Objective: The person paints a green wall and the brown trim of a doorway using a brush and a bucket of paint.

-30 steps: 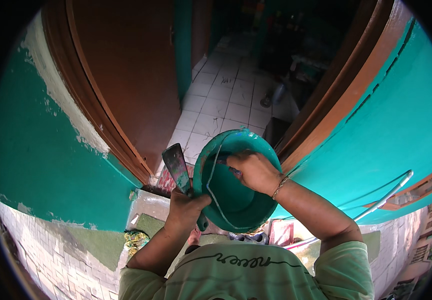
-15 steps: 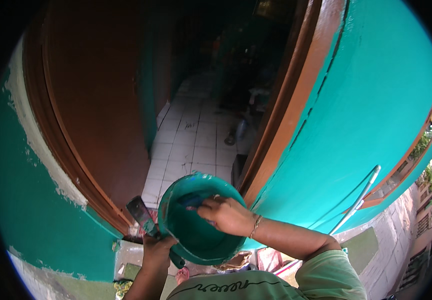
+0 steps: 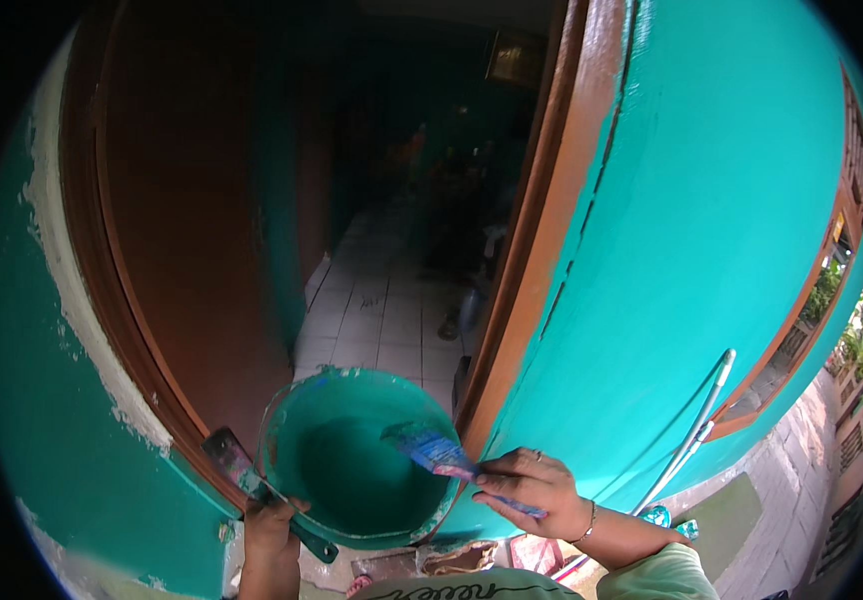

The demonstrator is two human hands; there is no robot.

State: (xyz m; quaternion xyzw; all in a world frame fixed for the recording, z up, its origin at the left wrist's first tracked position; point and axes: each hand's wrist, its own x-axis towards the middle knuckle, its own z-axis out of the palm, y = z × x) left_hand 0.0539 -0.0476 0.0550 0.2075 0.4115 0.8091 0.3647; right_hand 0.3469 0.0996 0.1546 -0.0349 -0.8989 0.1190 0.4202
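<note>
My right hand (image 3: 532, 490) is closed round the handle of a paintbrush (image 3: 432, 452), its bristles coated teal and pointing left over the bucket's right rim. A round teal paint bucket (image 3: 287, 475), smeared along its edge, hangs tilted in front of me with teal paint (image 3: 357, 480) inside. At its left side, my left hand (image 3: 272, 525) grips the rim together with a paint-stained scraper (image 3: 227, 458). The scraper's flat blade sticks out up and left; its handle end shows below the bucket. Part of the left hand's fingers is hidden.
Ahead is an open doorway with a brown frame (image 3: 527, 235), a brown door (image 3: 182, 200) and white tiles (image 3: 352, 325) inside. A teal wall (image 3: 712, 200) stands to the right, with a pale pole (image 3: 697, 430) leaning there. Behind the bucket, low down, lie cartons and small cans (image 3: 657, 517).
My right hand has drawn the paintbrush up out of the bucket and moved right. The bucket, scraper and left hand have shifted left and slightly down in view.
</note>
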